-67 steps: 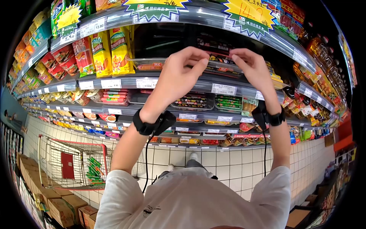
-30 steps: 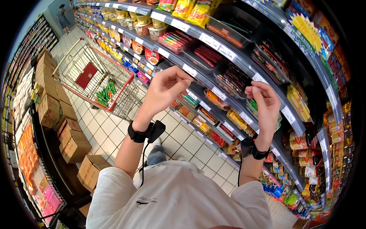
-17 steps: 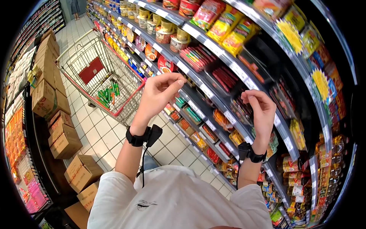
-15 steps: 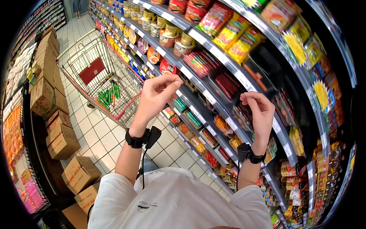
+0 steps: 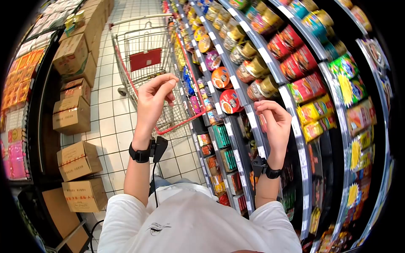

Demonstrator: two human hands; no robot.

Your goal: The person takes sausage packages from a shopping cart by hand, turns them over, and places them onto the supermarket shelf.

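My left hand [image 5: 154,99] is raised in front of the shopping cart [image 5: 145,59], thumb and fingers curled together with nothing visible between them. It covers part of the cart's basket. My right hand [image 5: 276,124] hovers before the shelves, its fingers bent inward against the thumb; I see no item in it. Just beyond it are a red-lidded noodle bowl [image 5: 230,101] and yellow packets [image 5: 316,117]. Neither hand appears to touch the goods. A black band with a small device sits on each wrist.
Shelves [image 5: 263,52] of instant noodles and packaged snacks run along the right. Cardboard boxes [image 5: 71,116] line the left side of the tiled aisle [image 5: 112,126], beside a display of orange packs [image 5: 19,92]. The cart stands ahead, close to the shelves.
My view has turned left, so cart and shelves sit farther right in it. Both hands keep their curled shape. The green items seen in the cart earlier are now hidden.
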